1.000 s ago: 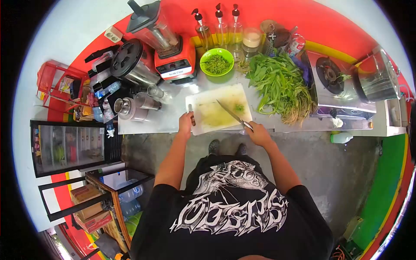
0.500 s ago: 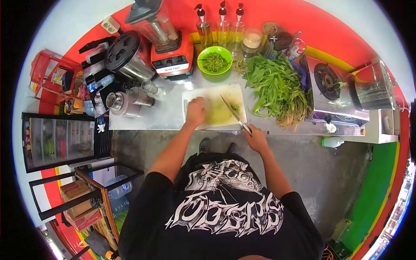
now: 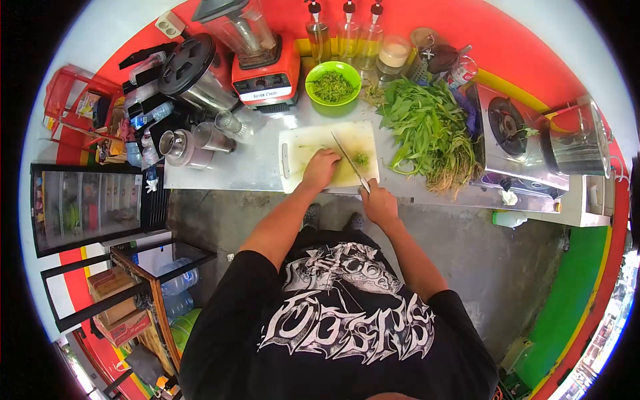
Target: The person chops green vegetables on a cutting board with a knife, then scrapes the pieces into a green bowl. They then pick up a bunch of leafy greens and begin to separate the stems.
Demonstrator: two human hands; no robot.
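A white cutting board (image 3: 293, 143) lies at the counter's front edge. My right hand (image 3: 381, 202) is wrapped round the handle of a kitchen knife (image 3: 347, 155), whose blade slants up and left over the board. Just left of the blade, my left hand (image 3: 321, 170) rests on the board with its fingers curled in; whatever they pinch is hidden. Right of the blade sits a small heap of chopped greens (image 3: 361, 159). Behind the board, a lime-green bowl (image 3: 331, 103) holds more chopped greens (image 3: 332, 85). A large bunch of leafy greens (image 3: 423, 123) with roots lies to the right.
A red blender (image 3: 265, 83), a steel container with a black lid (image 3: 190, 63) and metal and glass cups (image 3: 212, 138) stand at left. Pump bottles (image 3: 347, 37) line the back wall. A gas stove (image 3: 505, 127) with a glass vessel (image 3: 577, 143) is on the right.
My left hand has moved right across the board, close to the knife. The knife and my right hand have shifted slightly left and up, the blade now steeper.
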